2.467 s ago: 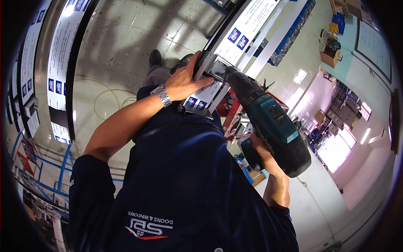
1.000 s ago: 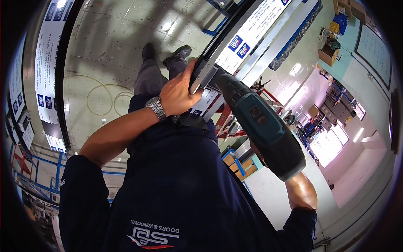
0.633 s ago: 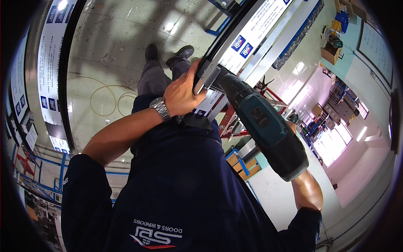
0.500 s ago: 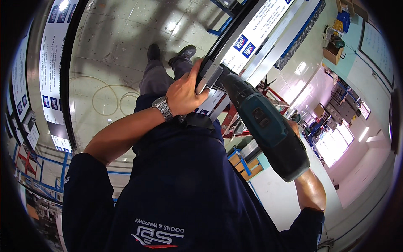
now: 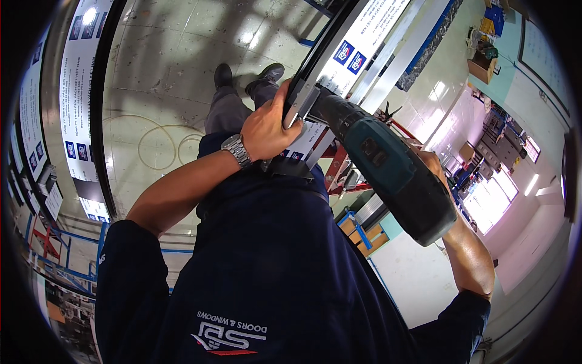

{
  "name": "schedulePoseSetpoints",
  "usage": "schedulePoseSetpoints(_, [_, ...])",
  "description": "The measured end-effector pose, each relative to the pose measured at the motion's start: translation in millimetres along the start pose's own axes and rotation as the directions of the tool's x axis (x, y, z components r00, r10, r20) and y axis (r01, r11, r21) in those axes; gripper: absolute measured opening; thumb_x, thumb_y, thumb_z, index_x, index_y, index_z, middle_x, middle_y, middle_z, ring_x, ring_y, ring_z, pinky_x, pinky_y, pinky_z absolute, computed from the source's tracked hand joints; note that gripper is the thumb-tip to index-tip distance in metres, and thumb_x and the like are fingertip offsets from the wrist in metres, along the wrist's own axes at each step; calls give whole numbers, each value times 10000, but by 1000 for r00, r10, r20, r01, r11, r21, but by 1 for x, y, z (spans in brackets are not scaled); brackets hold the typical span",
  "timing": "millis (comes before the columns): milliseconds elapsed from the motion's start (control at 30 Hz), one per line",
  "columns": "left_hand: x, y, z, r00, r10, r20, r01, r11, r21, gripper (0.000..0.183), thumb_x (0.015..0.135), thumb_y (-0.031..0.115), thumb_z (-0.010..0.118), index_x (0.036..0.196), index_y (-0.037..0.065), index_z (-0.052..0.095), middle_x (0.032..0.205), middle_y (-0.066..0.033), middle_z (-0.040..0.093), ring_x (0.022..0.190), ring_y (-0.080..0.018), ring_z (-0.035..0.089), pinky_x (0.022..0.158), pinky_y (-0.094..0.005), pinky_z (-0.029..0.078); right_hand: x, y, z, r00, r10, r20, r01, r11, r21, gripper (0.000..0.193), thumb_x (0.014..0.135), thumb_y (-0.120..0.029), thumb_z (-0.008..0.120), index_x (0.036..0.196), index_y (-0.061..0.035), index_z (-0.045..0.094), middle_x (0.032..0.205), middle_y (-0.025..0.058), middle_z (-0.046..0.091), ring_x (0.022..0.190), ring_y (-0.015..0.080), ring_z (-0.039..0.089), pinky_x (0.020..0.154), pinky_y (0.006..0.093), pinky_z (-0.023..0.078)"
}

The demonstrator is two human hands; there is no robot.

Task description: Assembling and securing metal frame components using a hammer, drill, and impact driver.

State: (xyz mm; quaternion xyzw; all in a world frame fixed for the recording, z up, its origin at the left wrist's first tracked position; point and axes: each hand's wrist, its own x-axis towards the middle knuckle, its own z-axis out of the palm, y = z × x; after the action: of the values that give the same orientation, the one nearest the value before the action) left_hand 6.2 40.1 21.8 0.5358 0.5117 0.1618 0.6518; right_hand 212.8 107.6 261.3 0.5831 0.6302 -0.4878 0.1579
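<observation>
A dark teal and black cordless drill (image 5: 383,162) points up and left, its chuck against the end of a metal frame profile (image 5: 330,67). Its grip lies in my right hand (image 5: 431,165), mostly hidden behind the drill body. My left hand (image 5: 267,133) wraps the near end of the profile, thumb on one side and fingers on the other. A small metal end plate (image 5: 301,104) sits between that hand and the chuck. The drill's tip cannot be seen. White printed protective film covers the profile's face.
More film-covered frames (image 5: 77,115) stand at the left. A pale coiled hose (image 5: 159,145) lies on the tiled floor. Red metal stands (image 5: 348,164) rise behind the drill. Blue racks (image 5: 66,255) stand at lower left, and a cardboard box (image 5: 481,68) at upper right.
The drill and my right forearm have shifted slightly right, and the drill's rear end is a little higher. My left hand keeps its hold on the profile.
</observation>
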Motion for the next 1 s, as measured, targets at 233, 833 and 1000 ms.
schedulePoseSetpoints(233, [0,-6,5,1000,10,-27,-11,1000,-8,860,839,304,650,1528,77,187,1108,-318,636,1011,-470,636,874,-518,520,-1,3,4,993,-102,-67,100,995,-28,458,801,-208,697,1195,19,637,1026,193,689,925,338,696,908,409,531])
schedulePoseSetpoints(833, [2,-4,0,1000,-5,12,5,1000,8,874,864,308,618,1541,68,120,1106,-304,644,1009,-474,633,882,-521,503,3,5,2,995,-95,-41,94,995,-24,309,827,-234,697,993,23,656,823,192,680,763,324,716,782,411,560])
schedulePoseSetpoints(1000, [2,-5,0,1000,2,12,-2,1000,8,872,862,311,622,1535,56,130,1099,-312,640,1006,-478,631,879,-523,504,4,1,0,996,-86,-24,87,996,36,296,829,-241,700,957,21,649,803,189,667,755,322,713,772,411,556])
